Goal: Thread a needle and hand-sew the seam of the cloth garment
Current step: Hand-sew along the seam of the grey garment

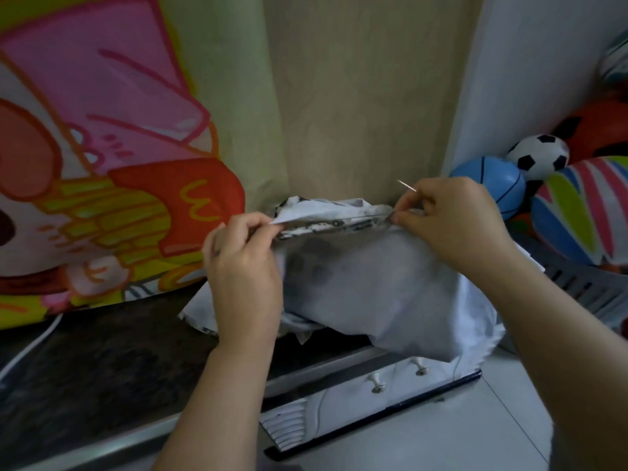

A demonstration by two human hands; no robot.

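1. Evidently the sewing is under way rather than just starting. The cloth garment point(373, 283) is held up over the dark counter point(102, 368), and its seam edge point(333, 224) is stretched between the 2 hands.
2. The left hand point(244, 260) pinches the left end of that edge between thumb and curled fingers, and the rest of the cloth hangs below.
3. The right hand point(455, 222) grips the seam's right end with curled fingertips. The needle point(406, 186) juts up and to the left from its pinch, just above the cloth.
4. Threading is probably done, since the needle is already at the seam. No thread can be made out, though, so I cannot confirm it.
5. The edge is too blurred to show how many stitches are in. The dark-speckled stretch between the hands seems to be what is left to sew, followed by knotting off.
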